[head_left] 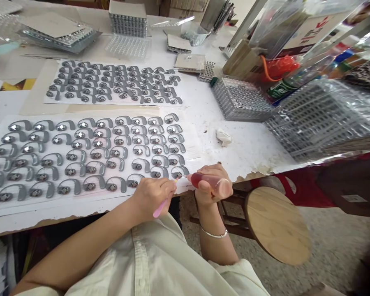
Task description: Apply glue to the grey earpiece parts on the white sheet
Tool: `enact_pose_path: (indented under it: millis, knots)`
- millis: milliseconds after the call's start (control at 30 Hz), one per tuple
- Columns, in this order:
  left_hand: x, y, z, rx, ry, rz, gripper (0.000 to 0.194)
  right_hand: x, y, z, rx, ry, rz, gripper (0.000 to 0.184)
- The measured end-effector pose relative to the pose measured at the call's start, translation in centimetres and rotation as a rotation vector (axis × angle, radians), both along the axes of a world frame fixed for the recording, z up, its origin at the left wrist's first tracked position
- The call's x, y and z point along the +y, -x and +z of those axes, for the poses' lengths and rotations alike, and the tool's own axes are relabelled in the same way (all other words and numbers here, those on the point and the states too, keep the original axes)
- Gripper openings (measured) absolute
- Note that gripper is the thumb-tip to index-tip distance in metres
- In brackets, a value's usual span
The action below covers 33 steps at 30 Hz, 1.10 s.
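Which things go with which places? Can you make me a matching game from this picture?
Things:
1. pink stick
2. bottle of red liquid
3. round wooden stool
4. crumpled white tissue

Places:
A. on the white table
B. in the right hand
C. on the floor beside the table
D. in the left hand

Pairs: 1-D, 2-B, 3-C, 4-A

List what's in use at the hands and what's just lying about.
In use: left hand holding a pink stick; right hand holding a red-filled bottle; grey hook-shaped pieces on a white sheet.

Lying about: crumpled paper; clear plastic tray; wooden stool.
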<state>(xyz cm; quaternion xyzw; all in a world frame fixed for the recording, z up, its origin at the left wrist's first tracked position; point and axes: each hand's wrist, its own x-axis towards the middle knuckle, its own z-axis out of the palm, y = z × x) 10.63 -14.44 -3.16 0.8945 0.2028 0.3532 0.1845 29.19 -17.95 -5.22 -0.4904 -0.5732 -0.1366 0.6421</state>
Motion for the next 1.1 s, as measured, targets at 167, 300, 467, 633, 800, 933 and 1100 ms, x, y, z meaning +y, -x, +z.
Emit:
enact_pose_path:
  millis: [167, 300, 467, 633, 800, 933, 1100]
  knots:
    - [0.3, 0.2, -0.4, -0.047, 0.048, -0.026, 0.012, -0.1, -0.1, -0.3, 0.010, -0.025, 0.016, 0.022]
    - [0.3, 0.3, -0.3, -0.025, 0.079, -0.022, 0.013, -0.2, -0.2, -0.5, 0.018, -0.007, 0.006, 0.023]
    - [0.5, 0.4, 0.1, -0.038, 0.138, -0.048, 0.015, -0.3, -0.2, -0.6, 0.044, 0.006, 0.011, 0.024]
    - [0.7, 0.5, 0.2, -0.053, 0.264, -0.065, 0.016, -0.3, -0.1, -0.6, 0.073, -0.003, 0.049, 0.023]
    - [0.9, 0.5, 0.5, -0.047, 0.345, -0.058, 0.013, -0.3, -0.2, -0.8, 0.080, 0.004, 0.066, 0.024]
    - [1.1, 0.6, 0.8, -0.049, 0.450, -0.047, 0.012, -0.4, -0.2, -0.9, 0.107, -0.006, 0.106, 0.022]
    - [1.4, 0.4, 0.9, -0.064, 0.579, -0.013, 0.011, -0.3, -0.3, -1.0, 0.107, 0.009, 0.127, 0.024]
